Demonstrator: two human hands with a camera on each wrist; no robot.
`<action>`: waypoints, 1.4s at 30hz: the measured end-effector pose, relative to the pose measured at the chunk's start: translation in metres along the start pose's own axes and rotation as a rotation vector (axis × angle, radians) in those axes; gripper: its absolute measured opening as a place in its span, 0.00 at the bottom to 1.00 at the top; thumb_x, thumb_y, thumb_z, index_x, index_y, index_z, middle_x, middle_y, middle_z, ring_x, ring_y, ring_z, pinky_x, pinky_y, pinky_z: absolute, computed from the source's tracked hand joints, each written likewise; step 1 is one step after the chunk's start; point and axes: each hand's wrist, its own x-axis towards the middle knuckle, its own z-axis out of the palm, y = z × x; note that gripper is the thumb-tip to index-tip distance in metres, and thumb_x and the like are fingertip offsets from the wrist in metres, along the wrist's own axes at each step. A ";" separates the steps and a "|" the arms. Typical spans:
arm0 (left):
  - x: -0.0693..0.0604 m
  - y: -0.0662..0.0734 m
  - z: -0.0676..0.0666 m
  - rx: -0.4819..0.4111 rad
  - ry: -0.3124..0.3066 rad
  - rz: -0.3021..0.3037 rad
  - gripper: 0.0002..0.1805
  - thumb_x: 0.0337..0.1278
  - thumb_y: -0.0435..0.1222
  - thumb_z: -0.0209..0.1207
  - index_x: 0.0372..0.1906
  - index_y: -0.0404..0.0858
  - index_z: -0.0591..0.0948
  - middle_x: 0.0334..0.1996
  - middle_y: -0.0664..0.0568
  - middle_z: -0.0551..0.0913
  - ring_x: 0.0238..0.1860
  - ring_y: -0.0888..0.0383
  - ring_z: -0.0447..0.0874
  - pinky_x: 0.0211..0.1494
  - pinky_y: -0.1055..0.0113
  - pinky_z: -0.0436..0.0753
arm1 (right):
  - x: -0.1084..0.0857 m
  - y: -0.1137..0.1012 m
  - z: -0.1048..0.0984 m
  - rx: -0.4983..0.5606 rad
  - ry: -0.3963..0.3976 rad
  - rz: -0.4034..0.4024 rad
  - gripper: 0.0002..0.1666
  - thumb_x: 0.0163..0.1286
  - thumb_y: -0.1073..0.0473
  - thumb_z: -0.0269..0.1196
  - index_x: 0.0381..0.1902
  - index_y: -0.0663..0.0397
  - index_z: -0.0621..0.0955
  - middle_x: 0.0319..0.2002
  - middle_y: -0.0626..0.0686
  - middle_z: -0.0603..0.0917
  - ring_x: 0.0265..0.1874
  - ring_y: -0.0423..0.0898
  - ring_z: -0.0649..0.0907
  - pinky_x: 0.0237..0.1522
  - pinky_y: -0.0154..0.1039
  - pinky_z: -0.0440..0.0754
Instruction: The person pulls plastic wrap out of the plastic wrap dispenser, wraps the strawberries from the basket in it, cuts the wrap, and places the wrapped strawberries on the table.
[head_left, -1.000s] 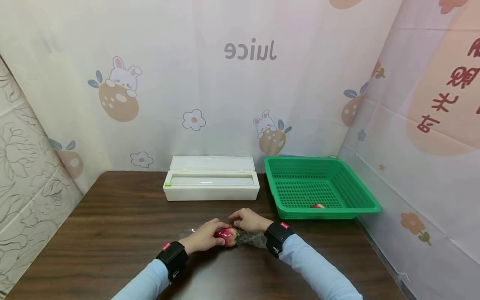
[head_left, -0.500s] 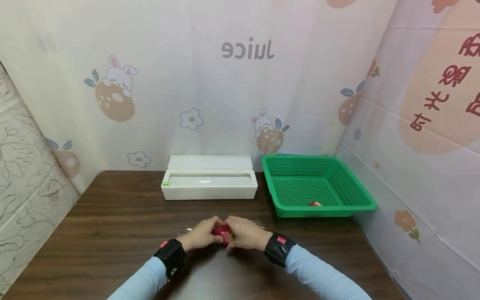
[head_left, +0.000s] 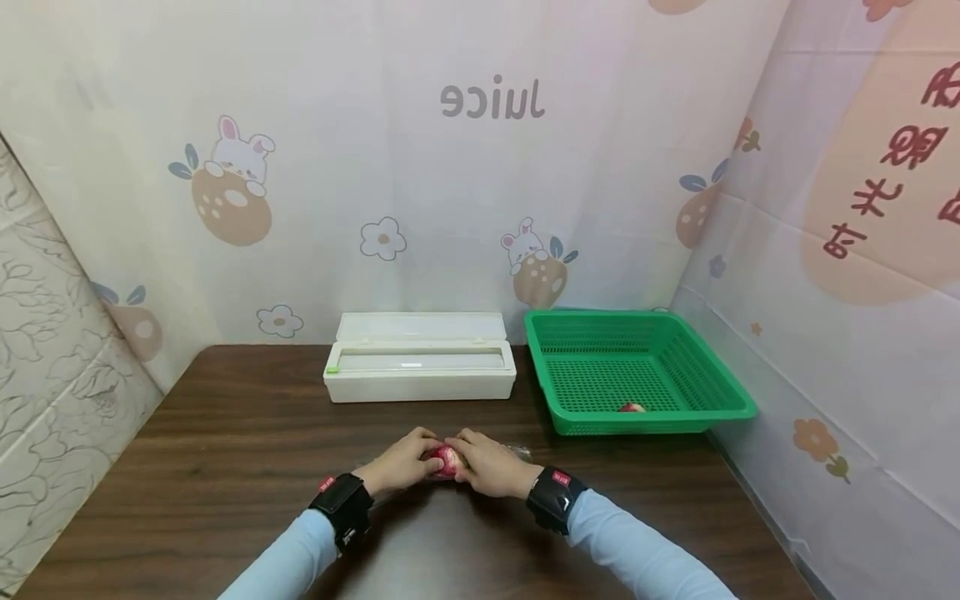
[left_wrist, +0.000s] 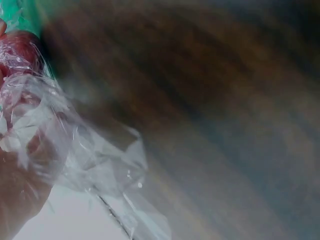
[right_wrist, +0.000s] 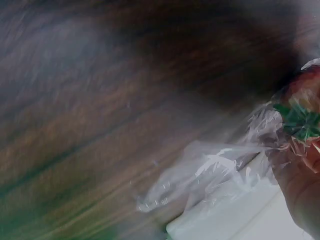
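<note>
A red and pale, apple-like fruit (head_left: 448, 461) wrapped in clear cling film sits low over the table, between both hands. My left hand (head_left: 401, 463) holds it from the left, thumb and fingers curled about it. From the right, my right hand (head_left: 492, 467) grips its other side. Loose film (left_wrist: 105, 155) trails past the left palm in the left wrist view. Another crumpled tail of film (right_wrist: 210, 165) hangs by the right hand in the right wrist view. There, a green patch (right_wrist: 300, 120) shows at the fruit; I cannot tell what it is.
A white cling film dispenser (head_left: 420, 386) with its lid raised stands at the back of the brown wooden table (head_left: 225, 433). To its right is a green plastic basket (head_left: 645, 423) with a red fruit (head_left: 632, 407) inside. Printed curtains enclose the table.
My right hand has moved from the twisted film on the right onto the fruit, and its fingers now close round it. The fruit has turned and shifted slightly away from me.
</note>
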 end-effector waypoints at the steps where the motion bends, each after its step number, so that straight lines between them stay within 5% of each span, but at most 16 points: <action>1: 0.000 0.000 -0.001 0.023 0.002 0.004 0.16 0.61 0.36 0.53 0.49 0.31 0.78 0.51 0.39 0.73 0.51 0.46 0.74 0.52 0.52 0.74 | 0.001 0.001 0.001 0.015 0.000 0.010 0.30 0.62 0.54 0.62 0.60 0.56 0.69 0.50 0.50 0.75 0.46 0.41 0.76 0.46 0.37 0.77; 6: -0.001 0.007 -0.005 0.124 0.048 -0.006 0.16 0.56 0.38 0.57 0.47 0.33 0.79 0.45 0.46 0.80 0.45 0.52 0.78 0.47 0.57 0.77 | 0.005 0.003 0.003 0.086 0.004 0.050 0.24 0.63 0.55 0.61 0.55 0.53 0.69 0.51 0.51 0.76 0.49 0.42 0.76 0.50 0.39 0.76; 13: -0.006 0.010 -0.001 0.282 0.081 -0.069 0.32 0.39 0.46 0.69 0.53 0.37 0.75 0.46 0.50 0.78 0.45 0.54 0.79 0.44 0.58 0.78 | 0.009 0.003 0.002 0.054 -0.008 0.048 0.24 0.65 0.57 0.58 0.58 0.58 0.71 0.53 0.52 0.73 0.52 0.45 0.75 0.54 0.40 0.74; 19: -0.003 0.003 0.003 0.237 0.119 -0.088 0.25 0.44 0.42 0.67 0.50 0.38 0.76 0.42 0.50 0.81 0.41 0.56 0.80 0.40 0.61 0.79 | 0.011 0.004 -0.001 0.057 -0.039 0.064 0.30 0.62 0.52 0.62 0.59 0.60 0.71 0.53 0.52 0.75 0.51 0.45 0.76 0.52 0.40 0.75; 30: 0.002 -0.006 0.000 0.116 0.065 -0.073 0.20 0.54 0.37 0.61 0.52 0.33 0.76 0.46 0.45 0.81 0.46 0.53 0.80 0.47 0.57 0.78 | 0.021 0.011 -0.002 0.174 -0.066 0.130 0.30 0.61 0.53 0.62 0.57 0.65 0.72 0.45 0.52 0.77 0.38 0.39 0.76 0.42 0.34 0.76; 42: -0.007 -0.011 -0.010 0.123 0.019 -0.058 0.28 0.47 0.37 0.65 0.56 0.34 0.74 0.51 0.45 0.79 0.51 0.51 0.77 0.52 0.54 0.76 | 0.018 0.010 0.000 0.289 -0.060 0.182 0.29 0.58 0.55 0.65 0.56 0.60 0.72 0.51 0.54 0.77 0.48 0.46 0.77 0.49 0.41 0.75</action>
